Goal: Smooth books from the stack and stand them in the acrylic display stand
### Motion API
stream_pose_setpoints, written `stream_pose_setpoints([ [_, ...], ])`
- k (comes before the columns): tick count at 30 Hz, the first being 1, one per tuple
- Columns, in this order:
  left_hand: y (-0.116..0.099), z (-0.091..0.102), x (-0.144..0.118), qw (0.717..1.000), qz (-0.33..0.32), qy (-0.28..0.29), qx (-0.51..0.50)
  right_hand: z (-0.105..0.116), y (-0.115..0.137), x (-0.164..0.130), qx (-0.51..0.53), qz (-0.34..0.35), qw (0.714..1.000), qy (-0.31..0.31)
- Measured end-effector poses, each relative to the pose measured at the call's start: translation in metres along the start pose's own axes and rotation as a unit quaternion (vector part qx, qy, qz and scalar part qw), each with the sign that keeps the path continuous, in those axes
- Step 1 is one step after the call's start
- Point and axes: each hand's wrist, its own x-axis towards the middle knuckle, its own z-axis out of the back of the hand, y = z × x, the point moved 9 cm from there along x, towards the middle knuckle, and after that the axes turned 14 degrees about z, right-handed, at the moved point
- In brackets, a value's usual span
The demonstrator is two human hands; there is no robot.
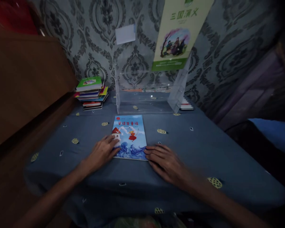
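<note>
A blue picture-cover book (130, 139) lies shut on the table, with red Chinese title characters, a red-roofed white tower and blue waves on its front. My left hand (104, 149) rests at its left side, the outstretched fingertips lying over the cover's edge. At the lower right corner, my right hand (165, 160) lies low with fingers stretched out, their tips touching the book's right edge. Neither hand is wrapped around anything. Behind the book stands a clear acrylic rack (142, 101).
A green-and-cream book (180, 34) stands high in the rack's upper right, near a white card (125, 34). Several stacked books (91, 91) sit at the back left. A blue patterned cloth (194, 142) covers the table. A brown wooden panel (28, 82) rises at left.
</note>
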Motion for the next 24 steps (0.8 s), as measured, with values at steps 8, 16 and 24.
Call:
stream_pose_setpoints([
  [8,0.018,-0.005,0.039,1.000,-0.001,0.003,-0.016,-0.003,-0.023,0.010,0.072,-0.029,0.997,-0.025],
  [16,0.050,-0.030,0.093,1.000,0.017,-0.005,-0.011,-0.033,-0.090,0.024,0.090,-0.111,0.989,0.035],
  [24,0.062,-0.039,0.102,0.997,0.028,-0.047,-0.046,-0.064,-0.174,0.030,0.062,-0.175,0.981,0.051],
])
